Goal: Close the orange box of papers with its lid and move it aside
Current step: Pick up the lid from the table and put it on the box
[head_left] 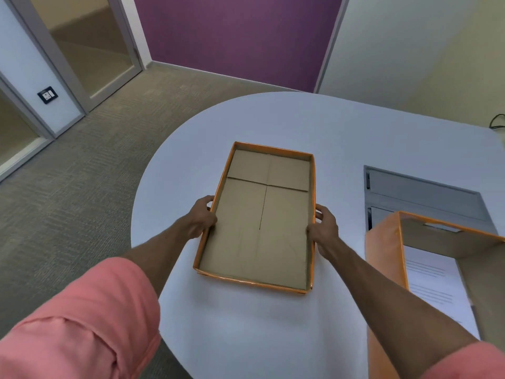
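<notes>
Pink sleeves point(82, 321) fill the bottom corners of my view, rolled up on both forearms, which reach forward over the white rounded table point(273, 124). Between the hands I see the lid point(259, 217), turned hollow side up so its brown cardboard inside faces me, with a thin orange rim all round. My left hand point(200, 216) clasps the lid's left long wall about halfway along, fingers curled over the outside and thumb at the rim. My right hand point(323, 227) grips the opposite long wall at about the same height, fingers wrapped on the outer side. Whether the lid rests on the table or is lifted slightly I cannot tell. To the right, well apart from the lid and close to my right forearm, stands the orange box point(385, 247), open at the top, with printed papers point(434, 280) lying inside it. Behind the box, a grey panel point(420, 192) is set into the tabletop.
</notes>
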{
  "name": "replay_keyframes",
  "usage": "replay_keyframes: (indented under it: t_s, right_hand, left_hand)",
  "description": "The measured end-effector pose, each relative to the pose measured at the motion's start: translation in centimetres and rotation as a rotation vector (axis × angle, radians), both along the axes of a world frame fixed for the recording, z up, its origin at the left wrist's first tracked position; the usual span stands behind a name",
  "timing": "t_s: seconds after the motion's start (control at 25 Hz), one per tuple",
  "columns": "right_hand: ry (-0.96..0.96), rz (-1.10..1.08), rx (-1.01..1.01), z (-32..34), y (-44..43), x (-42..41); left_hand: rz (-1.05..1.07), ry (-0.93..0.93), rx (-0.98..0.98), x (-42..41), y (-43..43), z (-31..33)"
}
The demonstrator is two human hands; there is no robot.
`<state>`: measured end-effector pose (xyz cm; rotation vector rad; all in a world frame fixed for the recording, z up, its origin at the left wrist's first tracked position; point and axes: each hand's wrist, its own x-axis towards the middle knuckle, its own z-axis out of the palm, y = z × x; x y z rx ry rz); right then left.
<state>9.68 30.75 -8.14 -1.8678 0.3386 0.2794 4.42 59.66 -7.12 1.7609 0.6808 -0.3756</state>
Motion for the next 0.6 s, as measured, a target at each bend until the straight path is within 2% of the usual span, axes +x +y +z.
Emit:
replay_keyframes:
  t_s: [0.28, 0.6]
  right_hand:
    - [-0.092, 0.051, 0.066, 6.6, -7.2, 1.0]
    - [-0.125, 0.061, 0.055, 12.5, -17.8, -0.2]
  left_hand:
    - [-0.069, -0.132, -0.067, -0.4, -5.7, 6.9]
    - [-0.081, -0.206, -0.105, -2.2, -16.0, 12.8]
